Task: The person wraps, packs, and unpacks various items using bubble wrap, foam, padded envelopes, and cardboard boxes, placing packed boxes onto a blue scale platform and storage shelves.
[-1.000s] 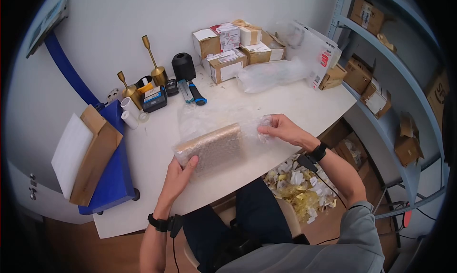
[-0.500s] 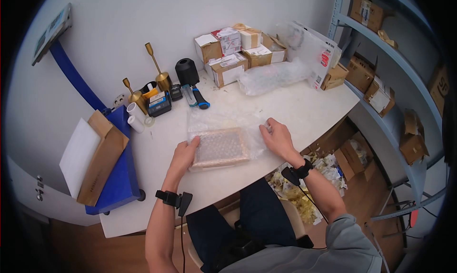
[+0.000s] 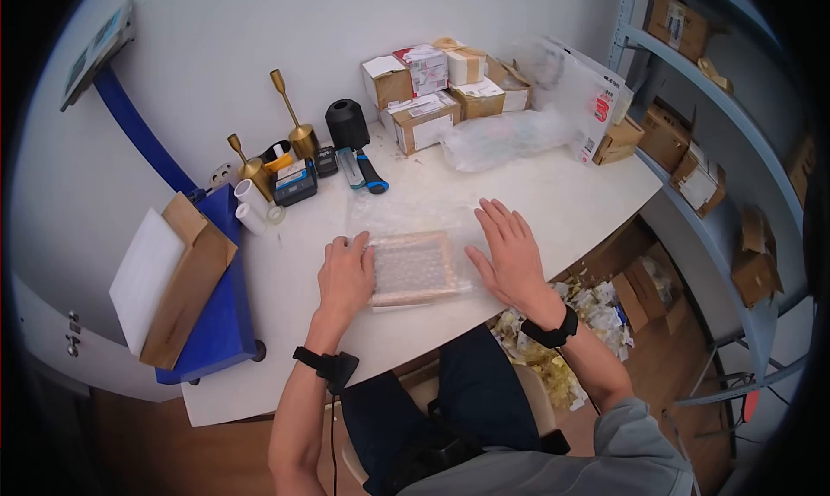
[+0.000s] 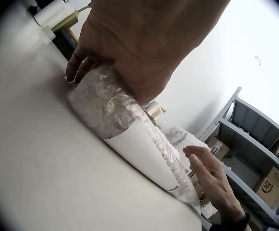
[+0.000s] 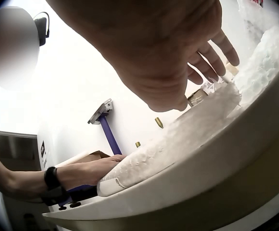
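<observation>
A flat rectangular item in bubble wrap (image 3: 415, 267) lies on the white table, brown edges showing through the film. My left hand (image 3: 346, 276) rests on its left end, fingertips on the wrap. In the left wrist view that hand (image 4: 129, 53) presses the bulging bubble wrap (image 4: 105, 103), and a white printed sheet (image 4: 142, 154) shows along its side. My right hand (image 3: 512, 258) is spread with straight fingers at the item's right end. The right wrist view has this hand (image 5: 163, 53) over the wrap (image 5: 178, 139); whether it touches is unclear.
Small boxes (image 3: 424, 120) and a bubble-wrapped bundle (image 3: 506, 140) stand at the back. Left of them are a blue-handled cutter (image 3: 372, 174), a black device (image 3: 295, 183) and white rolls (image 3: 251, 206). A blue scale (image 3: 212, 314) carries an opened carton (image 3: 192, 280). Shelves (image 3: 692, 90) flank the right.
The wrapped item has gone from tilted in the hands to flat on the table. My right hand has let go of the film and straightened its fingers; my left hand has moved onto the wrap's top.
</observation>
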`<act>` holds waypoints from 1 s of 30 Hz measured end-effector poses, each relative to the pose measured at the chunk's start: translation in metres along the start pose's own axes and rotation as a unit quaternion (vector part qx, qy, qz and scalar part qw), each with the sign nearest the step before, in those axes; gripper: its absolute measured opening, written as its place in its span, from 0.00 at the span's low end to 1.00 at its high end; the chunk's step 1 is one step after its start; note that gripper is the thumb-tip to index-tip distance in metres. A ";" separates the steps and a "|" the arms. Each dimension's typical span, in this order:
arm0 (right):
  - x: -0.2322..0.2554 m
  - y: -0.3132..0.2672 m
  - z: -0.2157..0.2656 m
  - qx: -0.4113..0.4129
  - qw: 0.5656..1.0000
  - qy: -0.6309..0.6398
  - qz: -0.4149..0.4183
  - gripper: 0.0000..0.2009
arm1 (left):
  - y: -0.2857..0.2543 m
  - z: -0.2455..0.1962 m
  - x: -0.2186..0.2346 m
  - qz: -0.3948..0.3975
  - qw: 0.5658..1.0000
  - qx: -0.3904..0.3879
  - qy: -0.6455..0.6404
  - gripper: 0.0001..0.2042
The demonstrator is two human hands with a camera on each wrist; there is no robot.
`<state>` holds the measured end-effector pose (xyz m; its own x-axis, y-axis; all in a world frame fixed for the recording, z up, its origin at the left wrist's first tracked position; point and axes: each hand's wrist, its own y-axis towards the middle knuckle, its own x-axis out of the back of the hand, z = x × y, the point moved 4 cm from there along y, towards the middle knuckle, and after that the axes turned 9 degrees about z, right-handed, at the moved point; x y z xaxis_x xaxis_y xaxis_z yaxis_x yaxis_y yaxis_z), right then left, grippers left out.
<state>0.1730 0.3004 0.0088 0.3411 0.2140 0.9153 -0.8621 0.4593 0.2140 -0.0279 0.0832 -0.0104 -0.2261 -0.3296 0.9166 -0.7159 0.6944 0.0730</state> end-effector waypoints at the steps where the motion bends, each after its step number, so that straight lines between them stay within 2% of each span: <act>1: 0.001 -0.008 0.018 0.096 0.994 -0.046 -0.019 0.29 | -0.003 -0.001 0.001 -0.005 1.000 -0.019 -0.012 0.20; 2: 0.000 -0.018 0.030 0.191 0.977 -0.091 -0.038 0.34 | -0.004 -0.003 0.001 -0.011 0.999 -0.038 -0.024 0.19; 3: -0.011 -0.023 0.027 0.189 0.977 -0.091 -0.038 0.34 | -0.003 -0.003 0.000 -0.010 0.999 -0.040 -0.025 0.19; 5: -0.046 -0.028 0.020 0.183 0.977 -0.024 0.106 0.37 | -0.005 -0.003 0.002 -0.060 0.996 -0.060 0.016 0.16; 7: -0.045 -0.026 0.017 0.185 0.977 -0.043 0.101 0.36 | -0.001 -0.005 0.003 -0.060 0.997 -0.054 0.019 0.16; 9: -0.038 -0.020 0.012 0.175 0.973 0.000 0.149 0.34 | 0.002 -0.003 0.003 -0.058 0.997 -0.052 0.024 0.15; 10: -0.032 -0.013 0.011 0.177 0.973 0.000 0.146 0.34 | 0.007 0.001 0.000 -0.048 0.998 -0.034 0.016 0.15; 11: -0.022 -0.003 0.006 0.139 0.984 0.021 0.106 0.34 | 0.012 0.005 -0.004 -0.037 0.999 -0.017 0.008 0.14; 12: -0.014 0.006 0.000 0.100 0.992 0.042 0.067 0.33 | 0.022 0.015 -0.011 -0.038 0.999 -0.017 0.008 0.14; 13: -0.013 0.017 -0.006 0.100 0.992 0.042 0.067 0.33 | 0.035 0.030 -0.019 -0.036 0.999 -0.026 -0.015 0.17; 14: -0.015 0.028 -0.017 0.065 0.994 0.067 0.054 0.33 | 0.041 0.033 -0.016 -0.034 0.998 -0.035 -0.039 0.21; 15: -0.016 0.034 -0.024 0.031 0.994 0.093 0.040 0.33 | 0.046 0.036 -0.015 -0.035 0.998 -0.035 -0.040 0.21; 16: -0.011 0.032 -0.020 0.033 0.995 0.092 0.037 0.33 | 0.051 0.039 -0.009 0.019 0.988 0.024 -0.154 0.28; 17: 0.000 0.025 -0.006 0.104 0.993 0.059 -0.001 0.35 | 0.054 0.042 -0.005 0.073 0.958 0.083 -0.264 0.35; 18: 0.010 0.019 0.009 0.178 0.983 0.025 -0.037 0.36 | 0.056 0.041 0.003 0.066 0.959 0.083 -0.263 0.35; 19: 0.017 0.009 0.025 0.186 0.982 0.024 -0.037 0.36 | 0.055 0.039 0.004 0.087 0.949 0.099 -0.288 0.40; 20: 0.021 -0.007 0.051 0.275 0.961 -0.003 -0.005 0.36 | 0.053 0.039 0.002 0.111 0.936 0.116 -0.313 0.45; 21: 0.020 -0.019 0.066 0.359 0.933 -0.030 0.025 0.36 | 0.053 0.039 0.002 0.109 0.935 0.119 -0.315 0.45; 22: 0.011 -0.018 0.064 0.358 0.933 -0.029 0.027 0.36 | 0.054 0.038 0.001 0.112 0.927 0.136 -0.331 0.43; 24: -0.028 -0.011 0.051 0.356 0.923 -0.071 0.130 0.35 | 0.059 0.039 0.001 0.117 0.920 0.148 -0.343 0.40; 25: -0.033 -0.007 0.048 0.355 0.923 -0.071 0.128 0.35 | 0.064 0.043 -0.002 0.154 0.909 0.148 -0.358 0.35; 26: -0.034 -0.002 0.047 0.381 0.915 -0.085 0.106 0.35 | 0.066 0.047 -0.006 0.189 0.896 0.148 -0.374 0.31; 27: -0.034 0.001 0.047 0.409 0.903 -0.100 0.082 0.34 | 0.067 0.051 -0.009 0.184 0.896 0.148 -0.375 0.31; 28: -0.034 0.004 0.048 0.413 0.901 -0.101 0.080 0.34 | 0.067 0.052 -0.011 0.153 0.904 0.123 -0.380 0.26; 29: -0.033 0.004 0.051 0.455 0.878 -0.145 0.041 0.33 | 0.067 0.053 -0.012 0.123 0.911 0.095 -0.383 0.22; 30: -0.030 0.002 0.053 0.492 0.850 -0.188 0.002 0.31 | 0.066 0.055 -0.015 0.120 0.912 0.093 -0.382 0.22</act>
<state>0.1407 0.2494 -0.0005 0.3540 -0.1612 0.9212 -0.8218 -0.5238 0.2242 -0.1082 0.0987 -0.0414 -0.7339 -0.5817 0.3506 -0.6690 0.7082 -0.2255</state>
